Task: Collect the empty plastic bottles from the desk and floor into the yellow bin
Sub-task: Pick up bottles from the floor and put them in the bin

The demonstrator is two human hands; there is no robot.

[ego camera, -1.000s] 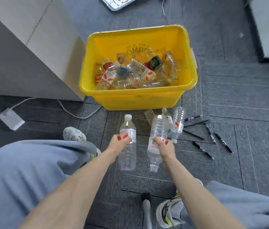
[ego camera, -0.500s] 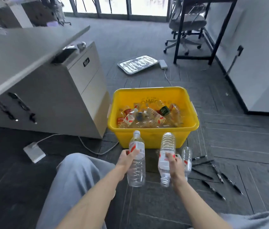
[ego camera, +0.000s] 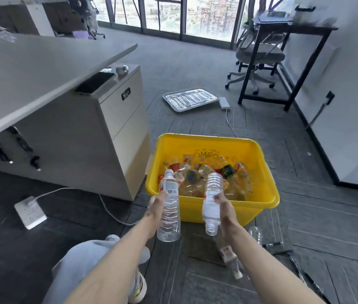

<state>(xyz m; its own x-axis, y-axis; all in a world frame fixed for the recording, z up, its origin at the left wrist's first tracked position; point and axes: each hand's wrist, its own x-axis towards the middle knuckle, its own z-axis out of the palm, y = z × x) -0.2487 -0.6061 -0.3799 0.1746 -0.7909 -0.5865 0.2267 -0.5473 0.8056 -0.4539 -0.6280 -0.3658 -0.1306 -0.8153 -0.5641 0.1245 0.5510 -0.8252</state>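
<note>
Now two bottles held at near rim of yellow bin (ego camera: 268,178), bin at 12 o'clock. Left grip (ego camera: 156,207) clamped on capped water bottle (ego camera: 169,207); right grip (ego camera: 225,208) clamped on inverted bottle (ego camera: 212,194). Release best made past rim, over pile. Floor bottles (ego camera: 228,255) at 5 o'clock not yet collected.

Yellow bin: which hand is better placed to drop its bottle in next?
Probably right: the right hand holds its bottle squarely before the yellow bin; the left hand sits by its left corner.

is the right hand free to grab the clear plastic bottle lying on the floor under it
Probably not yet: the right hand grips another clear plastic bottle, neck down. The floor bottle lies uncovered below the forearm, likely reachable once the held one goes in the yellow bin.
</note>
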